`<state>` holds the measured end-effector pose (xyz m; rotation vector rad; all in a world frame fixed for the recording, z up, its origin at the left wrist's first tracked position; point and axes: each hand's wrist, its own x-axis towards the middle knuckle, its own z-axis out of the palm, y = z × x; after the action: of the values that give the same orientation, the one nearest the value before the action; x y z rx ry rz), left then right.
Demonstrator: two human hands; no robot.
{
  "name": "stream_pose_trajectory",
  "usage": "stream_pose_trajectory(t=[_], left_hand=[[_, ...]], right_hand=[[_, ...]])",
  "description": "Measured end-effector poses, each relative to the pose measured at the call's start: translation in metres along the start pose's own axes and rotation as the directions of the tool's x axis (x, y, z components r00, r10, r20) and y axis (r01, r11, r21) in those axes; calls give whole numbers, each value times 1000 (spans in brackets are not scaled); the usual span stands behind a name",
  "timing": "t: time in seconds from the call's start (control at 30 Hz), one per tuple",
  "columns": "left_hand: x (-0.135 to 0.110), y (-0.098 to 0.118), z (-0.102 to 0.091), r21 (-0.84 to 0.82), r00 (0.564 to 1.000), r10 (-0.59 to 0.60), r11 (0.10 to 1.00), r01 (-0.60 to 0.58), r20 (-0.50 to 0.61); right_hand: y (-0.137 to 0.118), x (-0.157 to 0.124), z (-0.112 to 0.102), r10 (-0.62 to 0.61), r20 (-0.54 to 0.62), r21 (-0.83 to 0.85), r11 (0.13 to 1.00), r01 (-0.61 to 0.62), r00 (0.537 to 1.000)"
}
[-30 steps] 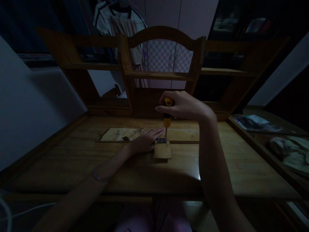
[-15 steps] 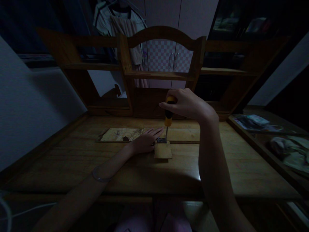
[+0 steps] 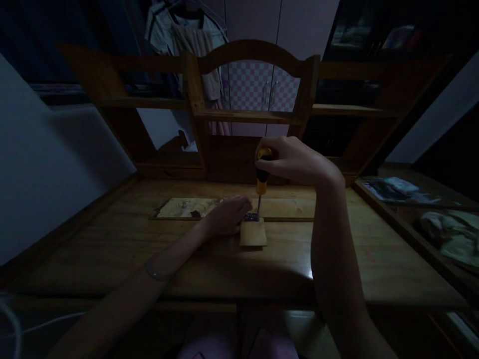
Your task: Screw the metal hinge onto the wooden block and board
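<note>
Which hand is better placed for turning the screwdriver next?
Probably the right hand: it grips the screwdriver from above, with the tool's tip down at the small metal piece. The left hand lies lower, over the long board beside that piece, apart from the screwdriver's grip.

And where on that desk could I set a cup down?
Bare patches: left, between the wall and the left forearm; right, between the right forearm and the side rail. It's crowded in the middle, where left hand, screwdriver, metal fitting, small wood piece and long board bunch together.
</note>
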<state>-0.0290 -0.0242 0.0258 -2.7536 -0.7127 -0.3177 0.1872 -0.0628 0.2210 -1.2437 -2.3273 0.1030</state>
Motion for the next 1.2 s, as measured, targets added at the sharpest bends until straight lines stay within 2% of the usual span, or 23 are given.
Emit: stream_pose_trajectory(t=[0.2, 0.33, 0.6, 0.9, 1.03, 1.2], left_hand=[[-6, -2, 3, 111, 985, 158, 980, -164, 62], [-9, -7, 12, 110, 985, 136, 983, -148, 105], [-11, -10, 19, 90, 988, 109, 989, -119, 106], [-11, -10, 16, 120, 985, 156, 979, -163, 70], [-11, -9, 14, 110, 979, 187, 975, -195, 82], [-11, -9, 15, 111, 979, 201, 973, -205, 42]], right_hand=[[4, -2, -2, -19, -21, -24, 1000, 18, 1000], [4, -2, -3, 7, -37, -54, 999, -9, 999], [2, -3, -4, 38, 15, -33, 999, -37, 999], [6, -2, 3, 4, -97, -90, 996, -13, 995], [8, 2, 6, 42, -53, -140, 989, -49, 998], [8, 2, 4, 87, 8, -98, 991, -86, 996]])
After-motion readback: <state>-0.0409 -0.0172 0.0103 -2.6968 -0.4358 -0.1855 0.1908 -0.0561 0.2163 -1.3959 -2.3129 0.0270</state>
